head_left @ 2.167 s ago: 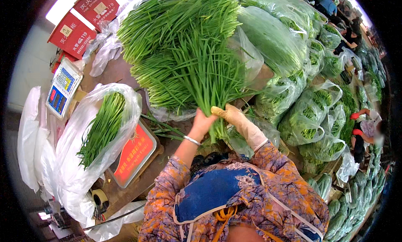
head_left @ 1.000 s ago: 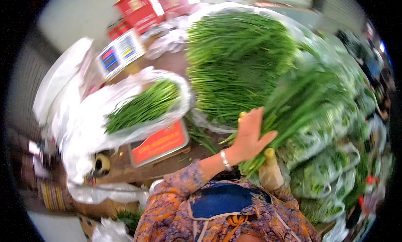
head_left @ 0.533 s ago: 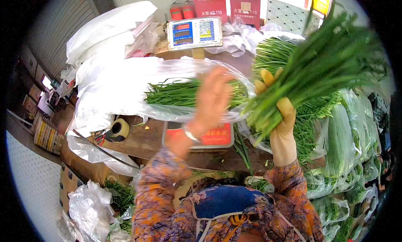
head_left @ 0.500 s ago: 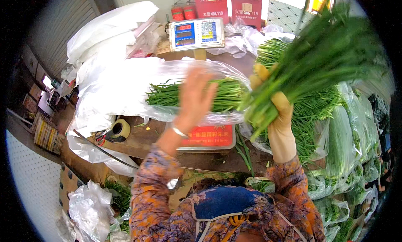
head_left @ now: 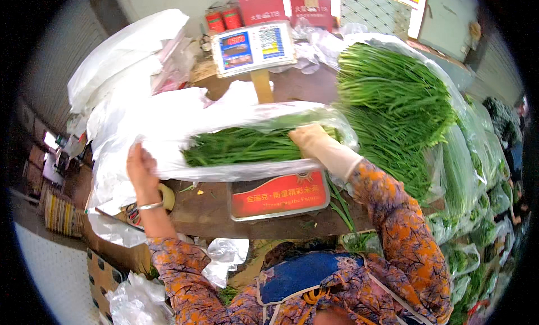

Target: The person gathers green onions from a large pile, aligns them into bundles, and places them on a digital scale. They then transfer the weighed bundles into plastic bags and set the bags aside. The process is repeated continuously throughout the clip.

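Note:
A clear plastic bag (head_left: 219, 173) lies lengthwise before me with long green garlic chives (head_left: 241, 148) inside. My right hand (head_left: 314, 141), in a pale glove, reaches into the bag's right end. Its fingers curl around the stem ends of the chives and are partly hidden. At the left end, my left hand (head_left: 143, 165) is at the edge of the white plastic, its fingers bent together on the film and somewhat blurred. The bag rests over a scale with a red-printed pan (head_left: 278, 196); its display (head_left: 255, 47) stands lit behind.
A large heap of chives (head_left: 393, 111) lies in open plastic to the right, beside several filled bags (head_left: 466, 162). White plastic bags (head_left: 129, 61) are stacked at the far left. A tape roll (head_left: 167, 197) lies near my left wrist. Red boxes (head_left: 261, 7) stand at the back.
My right hand has brought the raised bunch of chives down and left into the bag. My left hand has moved from above the chives to the bag's left end. The view has shifted.

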Motion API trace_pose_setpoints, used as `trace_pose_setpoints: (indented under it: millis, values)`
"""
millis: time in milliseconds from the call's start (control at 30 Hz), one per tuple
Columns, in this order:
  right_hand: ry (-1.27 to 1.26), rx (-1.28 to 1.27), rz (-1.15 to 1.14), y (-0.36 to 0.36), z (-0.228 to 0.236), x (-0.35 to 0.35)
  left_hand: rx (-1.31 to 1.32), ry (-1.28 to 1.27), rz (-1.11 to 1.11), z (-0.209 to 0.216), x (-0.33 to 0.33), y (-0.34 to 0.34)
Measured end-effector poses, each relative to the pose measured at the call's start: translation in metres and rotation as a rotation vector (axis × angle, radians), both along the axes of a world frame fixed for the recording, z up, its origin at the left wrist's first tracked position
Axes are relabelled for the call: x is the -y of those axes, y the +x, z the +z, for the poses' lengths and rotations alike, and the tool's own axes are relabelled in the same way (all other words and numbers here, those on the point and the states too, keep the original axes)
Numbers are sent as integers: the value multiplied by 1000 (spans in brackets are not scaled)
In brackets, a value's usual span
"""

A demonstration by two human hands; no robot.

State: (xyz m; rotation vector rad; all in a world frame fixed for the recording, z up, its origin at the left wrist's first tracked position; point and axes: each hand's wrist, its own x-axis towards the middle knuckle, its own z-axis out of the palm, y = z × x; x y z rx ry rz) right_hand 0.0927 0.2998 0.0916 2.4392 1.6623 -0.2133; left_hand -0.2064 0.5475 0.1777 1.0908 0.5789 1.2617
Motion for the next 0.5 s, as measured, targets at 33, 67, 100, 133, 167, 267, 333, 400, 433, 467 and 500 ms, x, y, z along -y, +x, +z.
trace_pose_setpoints:
  millis: [33, 67, 100, 133, 167, 267, 333, 400, 433, 467, 500]
  values:
    - [-38, 31, -14, 3, -6, -7, 12, 35, 16, 8, 3, 0]
    - [-41, 57, -39, 2, -8, -3, -79, 85, 18, 16, 8, 2]
    - [-102, 122, -78, -2, -9, -6, -81, 238, 58, 15, 4, 0]
    - [-79, 119, -64, -7, -3, 3, -230, 299, 129, 23, 19, 7]
    - [-12, 17, -58, -8, 0, 5, -276, 401, 21, 23, 13, -1]
    - [463, -434, 162, 1, 58, 53, -348, 449, -60, 15, 16, -20]
    - [840, -534, 78, 6, 116, 123, -633, 817, 352, 27, 68, -30]
    - [1402, -760, -187, 37, 109, 172, -509, 875, 545, 14, 106, -22]
    - [1599, -717, -177, 68, 81, 187, -377, 974, 500, 8, 127, -18]
    - [1359, -357, -313, 86, 49, 200, -281, 1026, 460, -6, 156, -8]
    - [1085, 3, -463, 99, 9, 221, -229, 1083, 279, -33, 165, -4]
